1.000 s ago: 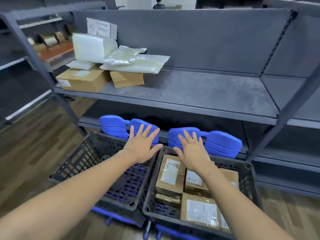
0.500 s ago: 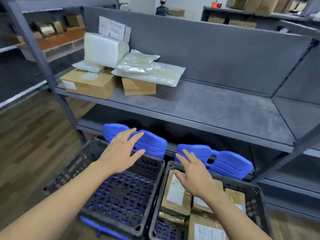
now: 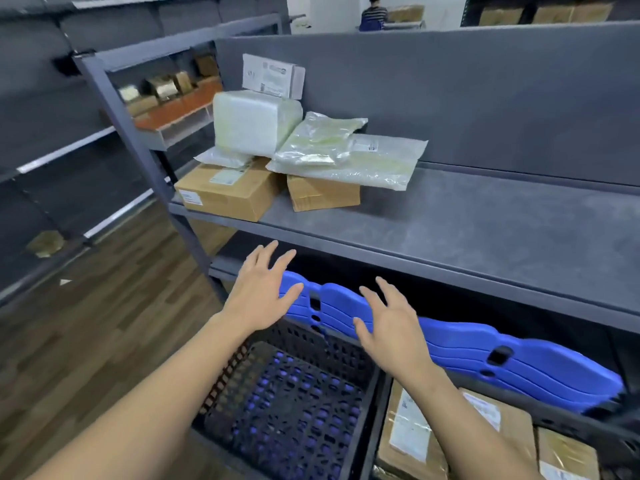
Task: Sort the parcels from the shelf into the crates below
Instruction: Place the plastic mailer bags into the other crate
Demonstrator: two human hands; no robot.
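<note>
My left hand (image 3: pixel 261 292) and right hand (image 3: pixel 391 323) hover with fingers spread, holding nothing, over the far rim of the black left crate (image 3: pixel 225 382) and just below the front edge of the grey shelf (image 3: pixel 467 230). The shelf's parcels are piled at its left end, well apart from my hands: two cardboard boxes (image 3: pixel 228 192) topped with white padded bags (image 3: pixel 349 157). Labelled cardboard parcels (image 3: pixel 415 434) lie in the right crate (image 3: pixel 568 422).
</note>
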